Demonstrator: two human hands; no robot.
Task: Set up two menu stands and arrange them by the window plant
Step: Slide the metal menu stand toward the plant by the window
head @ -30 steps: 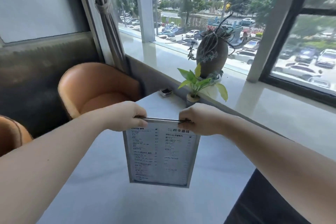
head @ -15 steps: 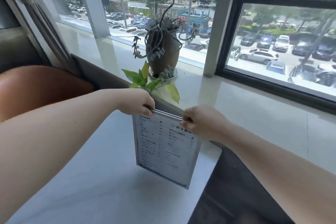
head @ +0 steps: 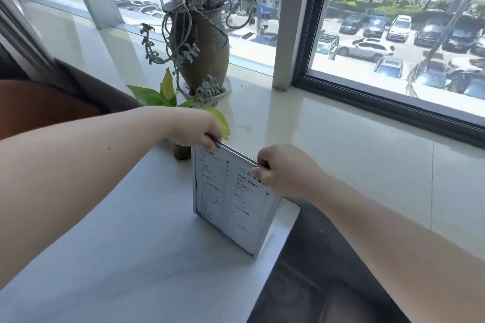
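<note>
While the left hand point(head: 194, 128) pinches the top-left corner of the menu stand point(head: 231, 199), its fingers closed on the thin metal rim, the flat rectangular printed panel stands upright on the smooth pale worktop point(head: 126, 244), just right of the small leafy potted plant point(head: 168, 97). Right hand point(head: 286, 170) fingers clamp the top-right corner.
</note>
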